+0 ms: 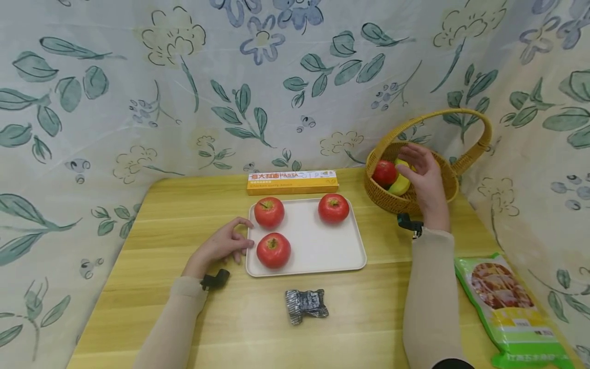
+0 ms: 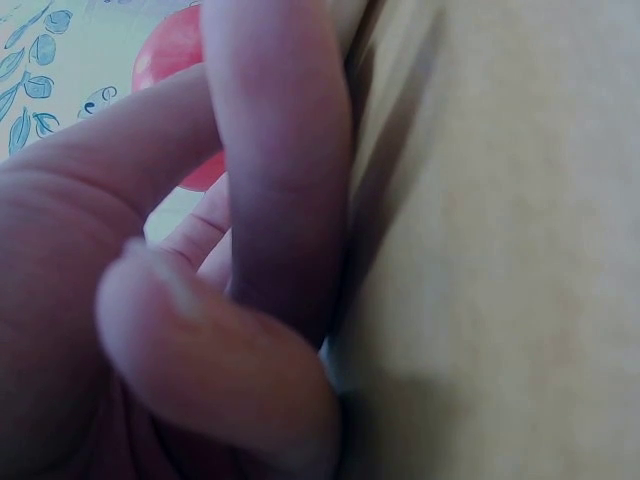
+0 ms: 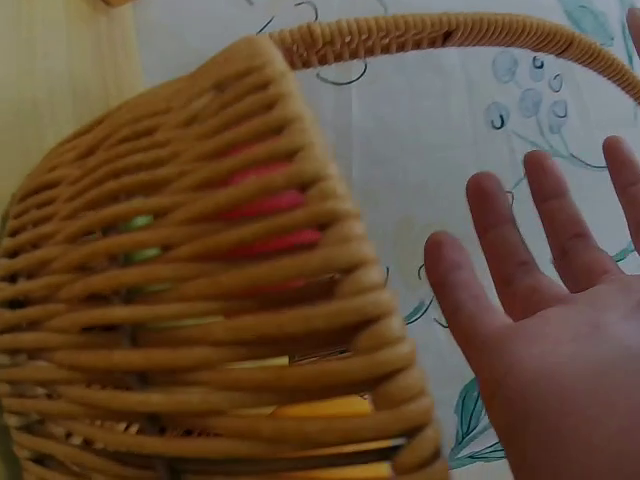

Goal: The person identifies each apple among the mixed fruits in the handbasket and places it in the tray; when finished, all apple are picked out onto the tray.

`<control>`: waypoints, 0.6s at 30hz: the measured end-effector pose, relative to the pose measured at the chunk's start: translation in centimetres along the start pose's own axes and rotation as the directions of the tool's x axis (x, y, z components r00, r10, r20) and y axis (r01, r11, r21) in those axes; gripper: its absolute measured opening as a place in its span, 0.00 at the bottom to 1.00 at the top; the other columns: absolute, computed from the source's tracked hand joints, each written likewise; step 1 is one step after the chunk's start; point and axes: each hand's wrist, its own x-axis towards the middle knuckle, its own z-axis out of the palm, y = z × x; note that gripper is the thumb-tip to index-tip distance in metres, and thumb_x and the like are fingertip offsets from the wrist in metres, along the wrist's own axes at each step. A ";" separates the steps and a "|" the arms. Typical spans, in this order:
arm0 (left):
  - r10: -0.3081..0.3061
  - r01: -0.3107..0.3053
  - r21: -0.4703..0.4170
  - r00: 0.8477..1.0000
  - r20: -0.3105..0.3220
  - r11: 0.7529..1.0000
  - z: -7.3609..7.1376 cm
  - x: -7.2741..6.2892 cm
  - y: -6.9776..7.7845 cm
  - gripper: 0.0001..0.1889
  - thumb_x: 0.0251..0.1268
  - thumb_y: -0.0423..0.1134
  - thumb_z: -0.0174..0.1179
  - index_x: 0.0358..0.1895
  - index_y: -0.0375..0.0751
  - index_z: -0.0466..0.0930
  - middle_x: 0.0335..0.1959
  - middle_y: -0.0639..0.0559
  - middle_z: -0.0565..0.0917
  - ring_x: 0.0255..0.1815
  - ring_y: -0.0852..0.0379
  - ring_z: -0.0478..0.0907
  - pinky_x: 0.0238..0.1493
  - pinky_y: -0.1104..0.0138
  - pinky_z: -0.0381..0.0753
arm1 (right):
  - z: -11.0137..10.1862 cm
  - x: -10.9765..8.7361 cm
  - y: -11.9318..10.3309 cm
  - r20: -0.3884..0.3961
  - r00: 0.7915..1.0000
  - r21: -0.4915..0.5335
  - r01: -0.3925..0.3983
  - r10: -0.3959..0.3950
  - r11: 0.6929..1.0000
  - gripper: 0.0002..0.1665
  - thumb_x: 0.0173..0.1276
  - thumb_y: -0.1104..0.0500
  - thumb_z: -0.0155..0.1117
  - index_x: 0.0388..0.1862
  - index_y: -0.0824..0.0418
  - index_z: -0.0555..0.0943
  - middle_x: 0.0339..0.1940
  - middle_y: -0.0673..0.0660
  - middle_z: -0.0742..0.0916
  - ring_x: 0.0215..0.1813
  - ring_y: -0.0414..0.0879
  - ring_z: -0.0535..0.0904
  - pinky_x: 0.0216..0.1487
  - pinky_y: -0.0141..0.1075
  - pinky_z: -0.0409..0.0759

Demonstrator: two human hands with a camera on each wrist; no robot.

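My left hand lies at the left edge of the white tray, fingers loosely curled and fingertips by the rim. In the left wrist view its curled fingers are close to the wooden surface, holding nothing visible. The tray bears three red apples: one upper left, one lower left, one upper right. Over the wicker basket my right hand is raised and empty. Another red apple and a yellow banana lie in that basket; the hand hides part of its inside.
Behind the tray lies a yellow and white pasta box. A crumpled dark packet is in front. At the right stands a green food bag. The basket's handle arches upward near the floral cloth.
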 end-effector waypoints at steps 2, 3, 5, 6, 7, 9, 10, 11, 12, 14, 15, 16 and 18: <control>-0.007 0.007 -0.001 1.000 -0.001 1.000 0.0 0.0 0.1 0.29 0.72 0.48 0.71 0.70 0.55 0.68 0.30 0.50 0.87 0.20 0.54 0.83 0.21 0.66 0.72 | -0.3 0.6 0.2 -0.006 0.998 -0.078 -0.063 0.062 0.995 0.39 0.73 0.63 0.72 0.79 0.53 0.69 0.77 0.56 0.77 0.78 0.53 0.69 0.64 0.23 0.74; -0.009 0.009 -0.002 1.000 -0.001 1.000 0.0 0.0 0.1 0.29 0.72 0.48 0.70 0.70 0.55 0.68 0.30 0.50 0.87 0.20 0.54 0.83 0.21 0.66 0.71 | -0.4 0.9 0.3 -0.005 0.996 -0.114 -0.091 0.091 0.989 0.40 0.73 0.62 0.72 0.80 0.51 0.68 0.78 0.56 0.75 0.79 0.54 0.67 0.66 0.23 0.72; -0.009 0.009 -0.005 1.000 0.001 1.000 0.0 0.0 0.1 0.29 0.72 0.48 0.70 0.70 0.55 0.68 0.30 0.49 0.87 0.20 0.54 0.83 0.21 0.66 0.71 | -0.7 1.3 0.5 0.002 0.989 -0.173 -0.145 0.148 0.974 0.43 0.73 0.59 0.73 0.82 0.48 0.65 0.82 0.56 0.72 0.82 0.53 0.64 0.73 0.26 0.68; -0.008 0.008 -0.009 1.000 0.002 1.000 0.0 0.0 0.2 0.29 0.72 0.48 0.70 0.70 0.54 0.68 0.30 0.49 0.87 0.20 0.54 0.83 0.20 0.66 0.71 | -0.8 1.6 0.6 0.006 0.985 -0.194 -0.167 0.172 0.967 0.44 0.74 0.58 0.73 0.83 0.48 0.64 0.83 0.56 0.70 0.83 0.53 0.63 0.77 0.30 0.65; -0.006 0.006 -0.010 1.000 0.003 1.000 0.0 -0.1 0.2 0.29 0.72 0.48 0.70 0.70 0.54 0.68 0.29 0.49 0.87 0.20 0.54 0.83 0.20 0.66 0.71 | -0.9 1.8 0.8 0.012 0.981 -0.210 -0.188 0.195 0.960 0.44 0.74 0.58 0.72 0.84 0.47 0.63 0.84 0.56 0.68 0.84 0.53 0.61 0.82 0.34 0.62; -0.001 0.001 -0.012 1.000 0.006 1.000 -0.1 -0.1 0.3 0.29 0.72 0.48 0.70 0.70 0.54 0.67 0.29 0.49 0.87 0.20 0.54 0.83 0.20 0.67 0.71 | -1.1 2.1 1.0 0.022 0.971 -0.248 -0.224 0.237 0.942 0.46 0.75 0.55 0.71 0.85 0.46 0.60 0.87 0.56 0.65 0.86 0.53 0.58 0.87 0.44 0.56; 0.001 -0.001 -0.010 1.000 0.007 1.000 -0.1 -0.1 0.3 0.29 0.72 0.48 0.70 0.70 0.54 0.67 0.29 0.49 0.87 0.20 0.54 0.83 0.20 0.67 0.71 | -1.1 2.3 1.1 0.026 0.967 -0.263 -0.239 0.254 0.935 0.47 0.75 0.54 0.71 0.86 0.46 0.58 0.87 0.56 0.64 0.87 0.53 0.57 0.88 0.48 0.53; 0.003 -0.003 -0.009 1.000 0.008 1.000 -0.1 -0.1 0.3 0.29 0.72 0.48 0.70 0.70 0.54 0.67 0.29 0.49 0.87 0.20 0.54 0.83 0.20 0.67 0.71 | -1.2 2.4 1.2 0.029 0.963 -0.287 -0.249 0.268 0.925 0.48 0.75 0.52 0.71 0.87 0.47 0.57 0.88 0.56 0.62 0.88 0.53 0.55 0.88 0.51 0.51; 0.003 -0.003 -0.009 1.000 0.009 1.000 -0.1 -0.1 0.3 0.29 0.72 0.48 0.70 0.70 0.53 0.67 0.29 0.49 0.87 0.20 0.54 0.83 0.20 0.67 0.71 | -1.2 2.6 1.3 0.030 0.959 -0.310 -0.260 0.283 0.914 0.49 0.75 0.51 0.71 0.87 0.47 0.55 0.89 0.56 0.61 0.89 0.54 0.54 0.89 0.54 0.50; 0.001 -0.001 -0.008 1.000 0.009 1.000 -0.1 -0.1 0.3 0.29 0.72 0.48 0.70 0.70 0.53 0.67 0.29 0.50 0.87 0.20 0.54 0.83 0.20 0.67 0.71 | -1.1 2.9 1.4 0.029 0.949 -0.364 -0.284 0.315 0.887 0.52 0.74 0.47 0.72 0.88 0.46 0.53 0.90 0.57 0.59 0.90 0.56 0.51 0.88 0.58 0.49; 0.000 0.000 -0.009 1.000 0.009 1.000 -0.1 -0.1 0.3 0.29 0.72 0.48 0.70 0.70 0.53 0.67 0.29 0.49 0.87 0.20 0.54 0.83 0.20 0.67 0.71 | -1.0 3.0 1.4 0.033 0.943 -0.379 -0.295 0.331 0.877 0.53 0.74 0.46 0.72 0.88 0.46 0.52 0.90 0.57 0.57 0.90 0.57 0.50 0.88 0.59 0.48; -0.002 0.002 -0.008 1.000 0.008 1.000 -0.1 -0.1 0.3 0.29 0.72 0.48 0.70 0.70 0.53 0.67 0.29 0.49 0.87 0.20 0.54 0.83 0.20 0.67 0.71 | -0.9 3.2 1.4 0.036 0.936 -0.397 -0.307 0.349 0.865 0.54 0.74 0.46 0.72 0.89 0.46 0.51 0.90 0.57 0.56 0.90 0.58 0.49 0.88 0.60 0.47; -0.005 0.005 -0.009 1.000 0.007 1.000 -0.1 -0.1 0.3 0.29 0.72 0.48 0.70 0.70 0.54 0.67 0.29 0.49 0.87 0.20 0.54 0.83 0.20 0.67 0.71 | -0.7 3.5 1.4 0.046 0.924 -0.420 -0.327 0.380 0.847 0.56 0.74 0.46 0.72 0.89 0.46 0.49 0.91 0.58 0.54 0.90 0.60 0.46 0.88 0.61 0.47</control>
